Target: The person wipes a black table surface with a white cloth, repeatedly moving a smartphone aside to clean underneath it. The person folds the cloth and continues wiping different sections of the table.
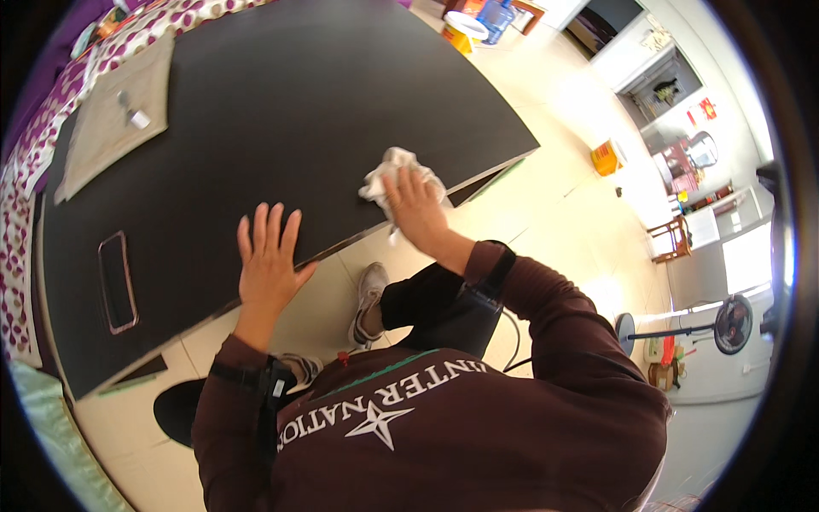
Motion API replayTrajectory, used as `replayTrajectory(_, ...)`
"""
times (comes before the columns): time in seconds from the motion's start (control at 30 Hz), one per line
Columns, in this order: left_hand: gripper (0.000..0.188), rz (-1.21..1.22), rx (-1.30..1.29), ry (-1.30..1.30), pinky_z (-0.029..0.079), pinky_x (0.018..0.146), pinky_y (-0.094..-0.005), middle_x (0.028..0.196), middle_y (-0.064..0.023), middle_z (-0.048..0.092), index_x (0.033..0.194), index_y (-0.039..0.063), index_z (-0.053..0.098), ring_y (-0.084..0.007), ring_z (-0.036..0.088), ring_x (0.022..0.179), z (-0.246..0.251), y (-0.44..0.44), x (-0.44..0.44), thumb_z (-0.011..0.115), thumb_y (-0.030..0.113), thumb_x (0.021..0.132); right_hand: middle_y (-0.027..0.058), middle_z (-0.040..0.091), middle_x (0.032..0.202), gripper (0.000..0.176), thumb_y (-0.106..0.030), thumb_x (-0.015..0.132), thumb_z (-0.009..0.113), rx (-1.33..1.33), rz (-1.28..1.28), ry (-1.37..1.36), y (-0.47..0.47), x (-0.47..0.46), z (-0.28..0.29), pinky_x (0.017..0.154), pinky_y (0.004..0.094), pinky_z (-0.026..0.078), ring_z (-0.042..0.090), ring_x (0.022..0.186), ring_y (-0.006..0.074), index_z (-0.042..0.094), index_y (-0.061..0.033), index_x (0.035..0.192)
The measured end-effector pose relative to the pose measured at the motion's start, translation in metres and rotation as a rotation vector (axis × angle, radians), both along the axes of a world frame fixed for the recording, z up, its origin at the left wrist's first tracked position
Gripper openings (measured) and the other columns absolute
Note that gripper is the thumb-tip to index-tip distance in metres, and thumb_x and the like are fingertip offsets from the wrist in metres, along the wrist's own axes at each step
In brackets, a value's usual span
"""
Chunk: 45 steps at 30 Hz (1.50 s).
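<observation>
My right hand (416, 208) presses a crumpled white cloth (391, 168) onto the black tabletop (281, 121), close to the table's near edge. Some of the cloth hangs over that edge. To its left, my left hand (267, 256) rests with fingers spread at the same edge, the thumb lying along it, and holds nothing. A smartphone (118, 281) with a pink rim lies farther left on the tabletop. At the upper left, a beige cloth mat (121, 83) lies on the table, with a small grey and white object (134, 114) on it that I cannot identify.
A sofa with a dotted cover (16, 256) borders the table's left side. On the tiled floor to the right are a yellow bucket (606, 158), a wooden chair (672, 240) and a standing fan (732, 324). Another yellow bucket (459, 33) and a blue water bottle (494, 20) stand beyond the table.
</observation>
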<state>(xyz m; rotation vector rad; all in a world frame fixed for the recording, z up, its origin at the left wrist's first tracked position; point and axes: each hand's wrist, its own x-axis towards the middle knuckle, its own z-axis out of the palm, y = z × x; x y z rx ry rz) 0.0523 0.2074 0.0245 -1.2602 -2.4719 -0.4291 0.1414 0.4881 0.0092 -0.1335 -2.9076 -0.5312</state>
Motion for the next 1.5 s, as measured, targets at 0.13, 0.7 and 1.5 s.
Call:
replayTrajectory(0.13,0.068,-0.103,0.34,-0.194,0.028,0.111,-0.0489,0.135,-0.0144,0.047,0.137,0.006,0.043,-0.0349,0.04,0.129,-0.002,-0.013,-0.001,0.07,0.033,0.081,0.019,0.045,0.138,0.06,-0.006,0.086,0.053,-0.296,0.355,0.022,-0.096,0.0,0.017,0.1,0.0434,0.039,0.043,0.129,0.0334,0.038,-0.0104,0.144)
replayTrajectory(0.7,0.084,-0.254,1.44,-1.791,0.037,0.108,-0.0405,0.144,-0.0084,0.045,0.145,0.006,0.032,-0.0251,0.044,0.131,-0.002,-0.116,0.089,0.051,0.065,0.088,0.0083,0.054,0.132,0.055,-0.034,0.093,0.056,-2.471,0.218,-0.866,-0.165,-0.022,0.038,0.102,0.0403,0.041,0.052,0.12,0.0232,0.044,-0.0045,0.138)
replayTrajectory(1.5,0.039,0.004,1.625,-1.512,0.047,0.095,-0.0351,0.115,-0.0084,0.063,0.124,0.004,0.055,-0.0203,0.06,0.107,-0.001,-0.138,0.068,0.066,0.01,0.087,0.0073,0.061,0.114,0.043,-0.006,0.089,0.062,-2.02,0.16,-0.612,-0.14,0.01,0.021,0.093,0.0287,0.046,0.057,0.105,0.0142,0.048,-0.001,0.129)
